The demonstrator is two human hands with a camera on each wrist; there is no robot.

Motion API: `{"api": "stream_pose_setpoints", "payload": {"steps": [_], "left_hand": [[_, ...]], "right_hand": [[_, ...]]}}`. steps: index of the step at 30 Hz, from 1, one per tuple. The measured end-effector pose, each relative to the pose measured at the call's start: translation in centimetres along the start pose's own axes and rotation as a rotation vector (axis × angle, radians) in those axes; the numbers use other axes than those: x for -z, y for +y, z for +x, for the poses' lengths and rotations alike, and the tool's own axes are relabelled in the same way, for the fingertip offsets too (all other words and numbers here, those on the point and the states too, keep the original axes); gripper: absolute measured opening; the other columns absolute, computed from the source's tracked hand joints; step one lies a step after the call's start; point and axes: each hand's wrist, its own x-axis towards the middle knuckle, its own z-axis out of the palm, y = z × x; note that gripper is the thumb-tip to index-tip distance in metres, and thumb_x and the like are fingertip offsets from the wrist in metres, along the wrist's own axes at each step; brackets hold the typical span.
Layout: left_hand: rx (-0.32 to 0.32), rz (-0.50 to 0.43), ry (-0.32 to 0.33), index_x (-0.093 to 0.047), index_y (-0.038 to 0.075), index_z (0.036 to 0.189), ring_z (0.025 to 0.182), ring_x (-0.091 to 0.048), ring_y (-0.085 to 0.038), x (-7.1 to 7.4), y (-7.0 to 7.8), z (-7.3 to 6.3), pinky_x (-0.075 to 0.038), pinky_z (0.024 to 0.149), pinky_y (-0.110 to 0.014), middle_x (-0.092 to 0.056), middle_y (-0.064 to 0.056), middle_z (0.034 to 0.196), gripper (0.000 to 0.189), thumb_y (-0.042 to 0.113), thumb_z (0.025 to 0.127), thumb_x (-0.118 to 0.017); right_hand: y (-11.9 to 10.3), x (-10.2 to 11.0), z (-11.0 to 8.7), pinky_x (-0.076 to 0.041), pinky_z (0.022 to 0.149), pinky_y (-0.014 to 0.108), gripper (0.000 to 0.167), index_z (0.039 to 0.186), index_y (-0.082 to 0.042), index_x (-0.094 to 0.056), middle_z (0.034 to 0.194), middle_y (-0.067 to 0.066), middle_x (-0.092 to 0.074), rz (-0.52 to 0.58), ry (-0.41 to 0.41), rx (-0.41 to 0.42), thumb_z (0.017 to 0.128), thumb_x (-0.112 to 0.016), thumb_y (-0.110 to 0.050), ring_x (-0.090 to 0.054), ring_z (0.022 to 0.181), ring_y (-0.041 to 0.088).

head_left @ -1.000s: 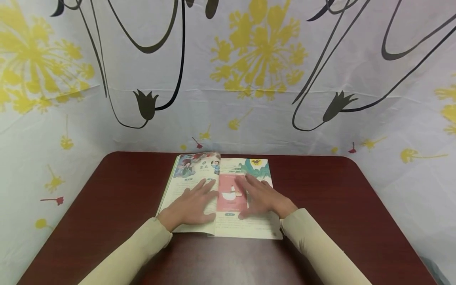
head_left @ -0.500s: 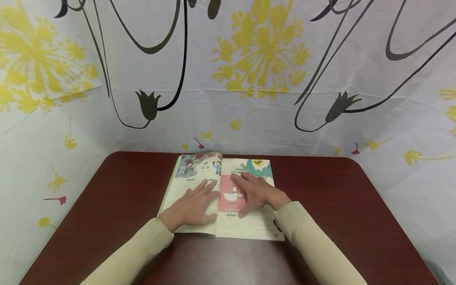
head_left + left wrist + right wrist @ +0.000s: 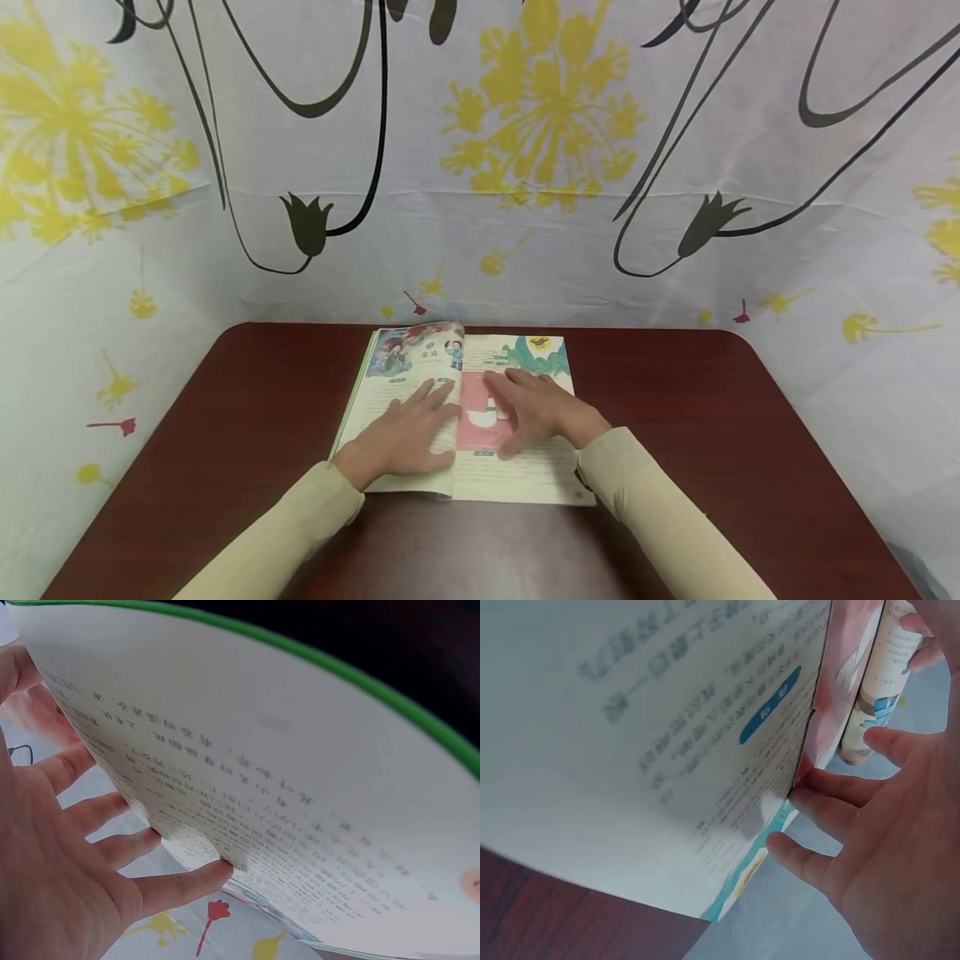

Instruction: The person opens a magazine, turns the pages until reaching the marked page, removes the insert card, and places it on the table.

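An open book [image 3: 517, 483] with printed text and coloured pictures lies on the dark red table. Spread on its left page is my left hand [image 3: 405, 437]; in the left wrist view that hand's fingertips [image 3: 225, 868] touch the printed page. A pink rectangular card [image 3: 472, 437] with a white picture lies on the right page beside the spine. Over the card's right side rests my right hand [image 3: 543, 410], covering part of it. The right wrist view has these fingertips [image 3: 802, 796] at the edge of the pink card [image 3: 844, 667], fingers extended.
Bare table [image 3: 675, 417] surrounds the book, with rounded far corners. Behind and at both sides hangs a white cloth [image 3: 420, 167] with yellow flowers and dark stems. The left page bulges up near the spine.
My right hand has moved left and now covers more of the pink card's right side. The left hand stays on the left page. The head view shifts slightly.
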Motion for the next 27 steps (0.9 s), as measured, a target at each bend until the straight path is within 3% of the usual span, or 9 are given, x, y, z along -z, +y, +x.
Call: {"api": "stream_pose_setpoints", "payload": {"steps": [13, 27], "left_hand": [[-0.023, -0.015, 0.023, -0.05, 0.021, 0.144, 0.149, -0.021, -0.035, 0.0, -0.1, -0.1, -0.035, 0.099, -0.071, -0.025, -0.006, 0.163, 0.061, 0.047, 0.089, -0.059], [-0.039, -0.042, 0.035, -0.052, 0.019, 0.141, 0.149, -0.021, -0.037, 0.0, -0.2, -0.2, -0.035, 0.097, -0.073, -0.025, -0.008, 0.163, 0.059, 0.044, 0.088, -0.06]], "right_hand": [[1.5, 0.8, -2.4, -0.021, 0.113, 0.062, 0.116, 0.159, -0.02, -0.024, 0.159, 0.013, -0.028, 0.041, 0.039, 0.019, 0.067, -0.085, -0.057, -0.025, 0.147, 0.032], [7.2, 2.6, -7.1, -0.02, 0.108, 0.072, 0.12, 0.157, -0.014, -0.03, 0.157, 0.021, -0.029, 0.055, 0.126, -0.078, 0.061, -0.088, -0.056, -0.027, 0.144, 0.04]]}}
